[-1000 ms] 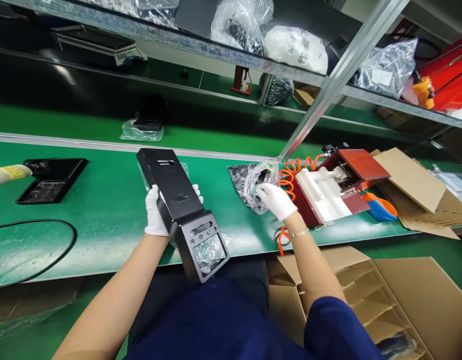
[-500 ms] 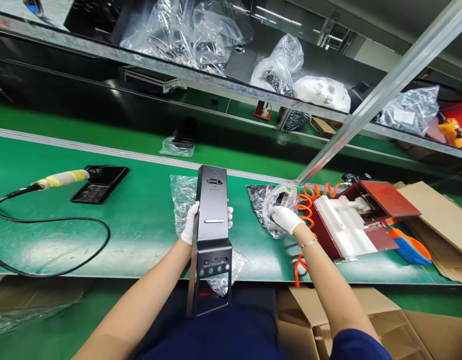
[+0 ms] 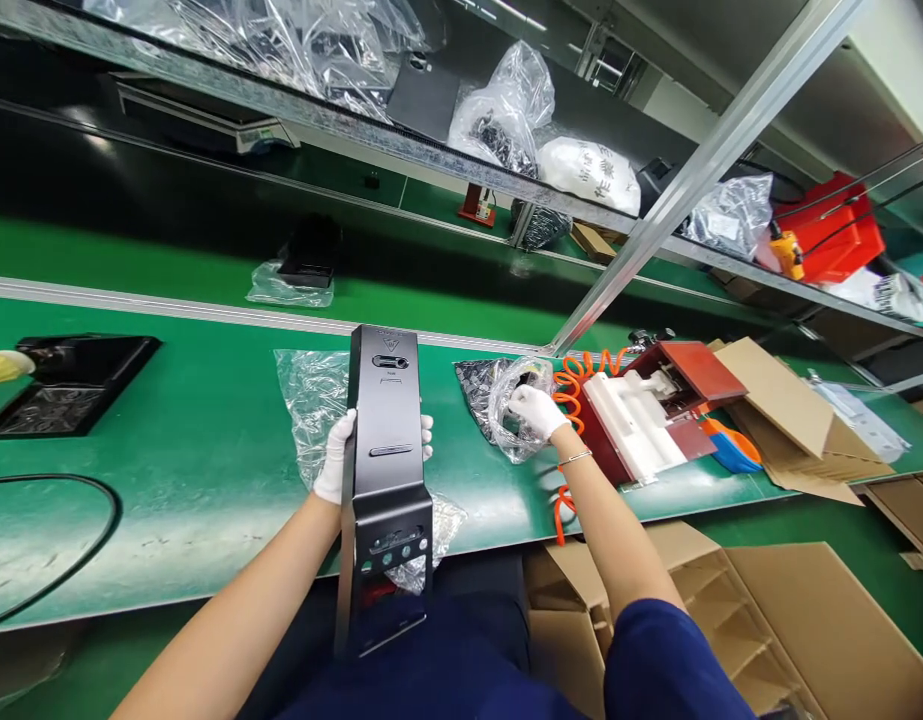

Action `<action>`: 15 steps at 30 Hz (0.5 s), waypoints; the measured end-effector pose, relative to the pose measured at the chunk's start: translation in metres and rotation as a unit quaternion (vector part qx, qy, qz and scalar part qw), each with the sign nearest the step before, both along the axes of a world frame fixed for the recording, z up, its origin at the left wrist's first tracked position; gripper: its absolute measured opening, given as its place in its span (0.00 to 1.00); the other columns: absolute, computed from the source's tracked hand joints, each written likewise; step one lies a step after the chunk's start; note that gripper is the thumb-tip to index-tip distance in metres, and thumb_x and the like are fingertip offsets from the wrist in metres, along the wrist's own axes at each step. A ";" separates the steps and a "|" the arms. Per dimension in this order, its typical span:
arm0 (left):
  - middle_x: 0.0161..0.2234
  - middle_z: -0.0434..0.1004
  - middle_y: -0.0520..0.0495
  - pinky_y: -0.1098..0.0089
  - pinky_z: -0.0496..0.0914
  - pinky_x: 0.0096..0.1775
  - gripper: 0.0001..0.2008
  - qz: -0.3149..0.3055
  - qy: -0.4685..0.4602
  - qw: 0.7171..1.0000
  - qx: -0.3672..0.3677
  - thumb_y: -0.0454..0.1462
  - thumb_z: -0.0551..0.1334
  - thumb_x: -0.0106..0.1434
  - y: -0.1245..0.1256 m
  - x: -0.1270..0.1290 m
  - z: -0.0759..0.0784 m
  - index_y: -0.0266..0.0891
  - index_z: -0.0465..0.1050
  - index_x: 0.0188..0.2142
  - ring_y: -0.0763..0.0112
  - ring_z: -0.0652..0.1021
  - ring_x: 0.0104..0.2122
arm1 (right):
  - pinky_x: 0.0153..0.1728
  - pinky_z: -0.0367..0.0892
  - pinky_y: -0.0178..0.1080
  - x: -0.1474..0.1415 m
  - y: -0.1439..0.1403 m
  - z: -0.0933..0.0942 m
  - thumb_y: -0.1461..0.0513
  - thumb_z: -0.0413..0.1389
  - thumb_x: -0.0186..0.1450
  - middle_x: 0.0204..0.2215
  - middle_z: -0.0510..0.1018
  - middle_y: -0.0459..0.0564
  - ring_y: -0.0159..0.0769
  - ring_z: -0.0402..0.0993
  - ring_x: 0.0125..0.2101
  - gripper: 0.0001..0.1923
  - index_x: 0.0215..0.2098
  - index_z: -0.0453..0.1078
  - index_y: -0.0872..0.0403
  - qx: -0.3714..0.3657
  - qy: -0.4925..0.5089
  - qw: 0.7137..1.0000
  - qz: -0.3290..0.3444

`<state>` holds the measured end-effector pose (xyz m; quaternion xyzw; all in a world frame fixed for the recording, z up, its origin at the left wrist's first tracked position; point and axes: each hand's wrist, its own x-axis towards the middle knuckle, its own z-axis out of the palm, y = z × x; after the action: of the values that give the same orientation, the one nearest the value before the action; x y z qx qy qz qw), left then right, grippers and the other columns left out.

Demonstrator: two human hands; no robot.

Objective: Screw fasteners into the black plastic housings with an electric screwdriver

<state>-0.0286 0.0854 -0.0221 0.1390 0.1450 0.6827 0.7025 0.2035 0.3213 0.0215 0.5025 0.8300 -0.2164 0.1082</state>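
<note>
My left hand (image 3: pixel 336 458), in a white glove, grips a long black housing (image 3: pixel 390 425) with slots and round holes. Its fingertips show past the right side of the part, whose lower end reaches over the bench edge toward my lap. My right hand (image 3: pixel 537 411), also gloved, has its fingers closed inside the mouth of a clear plastic bag (image 3: pixel 504 405); what they pinch, if anything, is hidden. A bag with dark contents (image 3: pixel 472 388) lies against its left side. A flat clear plastic bag (image 3: pixel 300 410) is spread left of the housing.
A red fixture with a white block (image 3: pixel 641 425) and a coiled orange hose (image 3: pixel 570 385) stand right of my right hand. A black part (image 3: pixel 123 370) lies at left. A metal post (image 3: pixel 701 180) rises at right. Cardboard boxes (image 3: pixel 813 600) sit below the bench.
The view has swung to the right, so the bench things appear farther left. My left hand still holds the housing, and my right hand stays in the bag with its fingers drawn in.
</note>
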 end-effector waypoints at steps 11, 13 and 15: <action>0.53 0.80 0.32 0.50 0.79 0.50 0.42 -0.004 -0.003 1.000 -0.024 0.58 0.70 0.55 -0.003 0.002 -0.002 0.33 0.73 0.60 0.47 0.82 0.47 | 0.56 0.74 0.42 -0.004 -0.004 -0.003 0.52 0.57 0.71 0.50 0.74 0.54 0.32 0.73 0.52 0.22 0.54 0.70 0.61 -0.028 -0.011 0.999 0.037; 0.53 0.80 0.32 0.50 0.79 0.50 0.42 -0.005 0.000 1.000 -0.026 0.58 0.70 0.55 -0.003 0.002 -0.003 0.33 0.73 0.60 0.47 0.82 0.47 | 0.56 0.74 0.43 -0.010 -0.007 -0.007 0.52 0.57 0.71 0.50 0.74 0.54 0.32 0.73 0.52 0.22 0.54 0.70 0.61 -0.022 -0.039 0.998 0.040; 0.53 0.80 0.32 0.50 0.79 0.50 0.42 -0.005 0.001 1.000 -0.030 0.58 0.70 0.55 -0.003 0.001 -0.003 0.33 0.73 0.60 0.47 0.82 0.47 | 0.55 0.74 0.42 -0.010 -0.007 -0.008 0.51 0.56 0.72 0.49 0.74 0.54 0.32 0.73 0.51 0.22 0.54 0.70 0.61 -0.017 -0.057 0.998 0.031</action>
<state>-0.0272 0.0828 -0.0253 0.1189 0.1655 0.6745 0.7096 0.1933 0.3144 0.0135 0.4861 0.8339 -0.1977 0.1708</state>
